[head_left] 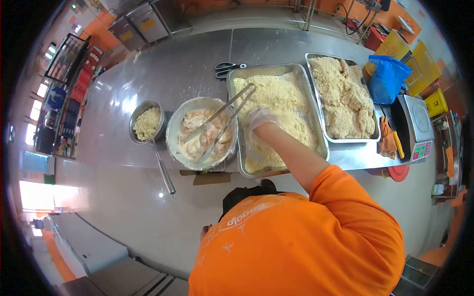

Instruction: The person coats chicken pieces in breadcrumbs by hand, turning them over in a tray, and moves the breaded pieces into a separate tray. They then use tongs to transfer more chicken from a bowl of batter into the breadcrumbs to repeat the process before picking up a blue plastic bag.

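Observation:
My right hand [261, 119], in a thin clear glove, reaches down onto the pale crumbs [276, 93] in a large metal tray [316, 133]; motion blurs its fingers. Only a sliver of my left hand [205, 231] shows low beside my waist, its fingers hidden. Left of the tray, a bowl [174, 143] holds wet, batter-coated pieces that look like meat [197, 123]. Metal tongs [222, 111] lean in this bowl, their joined end over the tray's edge. A second tray [377, 135] on the right holds crumb-coated pieces [340, 98].
A long-handled strainer [162, 170] with crumbs sits left of the bowl, its handle past the table edge. Black-handled scissors [228, 68] lie behind the trays. At right are a blue bag [388, 79], a scale [417, 121], a yellow-handled tool [398, 145] and an orange-brown cloth-like item [386, 140].

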Tool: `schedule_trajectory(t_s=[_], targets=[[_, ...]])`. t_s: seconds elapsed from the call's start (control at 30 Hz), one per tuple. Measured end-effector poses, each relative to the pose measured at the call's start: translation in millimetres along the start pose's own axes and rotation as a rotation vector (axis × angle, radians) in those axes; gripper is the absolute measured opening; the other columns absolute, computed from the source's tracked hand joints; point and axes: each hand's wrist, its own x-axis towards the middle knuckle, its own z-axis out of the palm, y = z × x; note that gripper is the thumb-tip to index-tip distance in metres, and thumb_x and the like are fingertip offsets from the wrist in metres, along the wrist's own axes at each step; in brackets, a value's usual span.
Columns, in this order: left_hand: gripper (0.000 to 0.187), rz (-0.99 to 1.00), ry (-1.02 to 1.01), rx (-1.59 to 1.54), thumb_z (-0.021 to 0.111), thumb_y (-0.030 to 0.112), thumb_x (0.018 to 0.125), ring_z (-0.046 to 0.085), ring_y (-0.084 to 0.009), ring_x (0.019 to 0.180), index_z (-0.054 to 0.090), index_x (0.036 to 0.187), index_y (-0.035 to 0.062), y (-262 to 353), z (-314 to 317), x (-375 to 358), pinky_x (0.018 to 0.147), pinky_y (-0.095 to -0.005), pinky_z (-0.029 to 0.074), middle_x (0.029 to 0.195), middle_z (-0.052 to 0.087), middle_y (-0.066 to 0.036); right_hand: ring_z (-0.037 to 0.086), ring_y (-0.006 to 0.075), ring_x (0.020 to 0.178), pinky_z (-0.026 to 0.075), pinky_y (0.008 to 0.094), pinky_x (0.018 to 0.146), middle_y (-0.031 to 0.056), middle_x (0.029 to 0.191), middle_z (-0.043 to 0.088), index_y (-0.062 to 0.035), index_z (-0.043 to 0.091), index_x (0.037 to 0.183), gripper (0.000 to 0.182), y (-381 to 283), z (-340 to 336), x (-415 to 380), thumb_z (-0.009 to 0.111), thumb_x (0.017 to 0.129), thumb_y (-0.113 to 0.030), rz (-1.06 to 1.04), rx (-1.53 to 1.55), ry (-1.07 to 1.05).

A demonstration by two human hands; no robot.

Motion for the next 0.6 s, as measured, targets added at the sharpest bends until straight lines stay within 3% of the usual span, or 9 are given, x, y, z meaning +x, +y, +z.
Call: schedule_trajectory(t_s=[0.1, 0.17, 0.2, 0.27, 0.37, 0.47, 0.57, 0.6], targets=[[0.044, -0.003, 0.011, 0.026, 0.044, 0.040, 0.083, 0.052, -0.0397, 0.087, 0.052, 0.089, -0.0028, -7.0, 6.6, 4.5, 0.072, -0.0443, 0.042, 0.086, 0.056, -0.025, 0.059, 0.0260, 0.080, 0.049, 0.0330, 0.065, 0.0143, 0.087, 0.059, 0.0004, 0.058, 0.091, 0.023, 29.9, 42.9, 13.9, 0.054, 0.069, -0.006, -0.386, 0.099, 0.154], [0.044, 0.054, 0.024, 0.092, 0.043, 0.039, 0.083, 0.052, -0.0395, 0.087, 0.053, 0.089, -0.0033, -26.3, 17.3, 16.6, 0.072, -0.0451, 0.042, 0.087, 0.056, -0.025, 0.053, 0.0214, 0.067, 0.048, 0.0268, 0.064, 0.0075, 0.079, 0.055, -0.0103, 0.055, 0.103, 0.028, 43.7, 31.5, 23.8, 0.045, 0.078, -0.010, -0.473, -0.204, 0.047], [0.042, 0.117, 0.022, 0.081, 0.042, 0.037, 0.083, 0.052, -0.0392, 0.088, 0.053, 0.091, -0.0029, -24.4, 12.6, 11.9, 0.073, -0.0450, 0.042, 0.088, 0.056, -0.025, 0.052, 0.0199, 0.068, 0.047, 0.0260, 0.063, 0.0067, 0.078, 0.052, -0.0104, 0.055, 0.102, 0.026, 43.0, 7.1, 11.7, 0.045, 0.078, -0.010, -0.421, -0.199, -0.062], [0.041, 0.023, 0.080, -0.088, 0.041, 0.036, 0.084, 0.052, -0.0388, 0.089, 0.053, 0.092, -0.0023, 2.4, -3.5, -14.9, 0.074, -0.0440, 0.042, 0.089, 0.056, -0.024, 0.050, 0.0169, 0.069, 0.046, 0.0244, 0.061, 0.0051, 0.075, 0.048, -0.0107, 0.054, 0.099, 0.024, 41.5, -44.9, -13.1, 0.043, 0.077, -0.010, -0.297, -0.184, -0.260], [0.042, -0.007, 0.056, -0.034, 0.041, 0.036, 0.084, 0.052, -0.0382, 0.089, 0.053, 0.092, -0.0028, 4.8, -6.1, -21.9, 0.075, -0.0426, 0.041, 0.090, 0.057, -0.023, 0.048, 0.0125, 0.074, 0.044, 0.0214, 0.063, 0.0040, 0.077, 0.047, -0.0098, 0.052, 0.096, 0.021, 38.0, -107.9, -59.5, 0.038, 0.080, -0.012, -0.257, 0.025, -0.464], [0.042, -0.048, -0.004, 0.056, 0.041, 0.036, 0.084, 0.052, -0.0379, 0.088, 0.053, 0.091, -0.0033, -4.3, 4.8, -18.8, 0.075, -0.0425, 0.041, 0.090, 0.056, -0.023, 0.050, 0.0123, 0.081, 0.043, 0.0209, 0.071, 0.0027, 0.088, 0.050, -0.0090, 0.052, 0.100, 0.023, 73.1, -66.7, -50.5, 0.039, 0.081, -0.011, -0.319, -0.061, -0.259], [0.041, -0.012, 0.012, -0.053, 0.042, 0.036, 0.084, 0.052, -0.0385, 0.088, 0.053, 0.090, -0.0030, 0.5, 2.9, -19.7, 0.074, -0.0433, 0.041, 0.089, 0.056, -0.024, 0.052, 0.0122, 0.088, 0.042, 0.0204, 0.079, 0.0014, 0.098, 0.054, -0.0082, 0.051, 0.104, 0.025, 89.8, -38.0, -39.0, 0.039, 0.082, -0.010, -0.394, -0.143, -0.040], [0.040, 0.003, 0.032, -0.052, 0.042, 0.035, 0.084, 0.052, -0.0384, 0.087, 0.053, 0.090, -0.0029, 5.5, 0.6, -20.0, 0.074, -0.0434, 0.041, 0.089, 0.056, -0.023, 0.050, 0.0132, 0.092, 0.041, 0.0208, 0.083, 0.0023, 0.100, 0.053, -0.0092, 0.050, 0.105, 0.026, 83.7, -42.6, -39.9, 0.039, 0.082, -0.011, -0.296, -0.108, -0.103]])
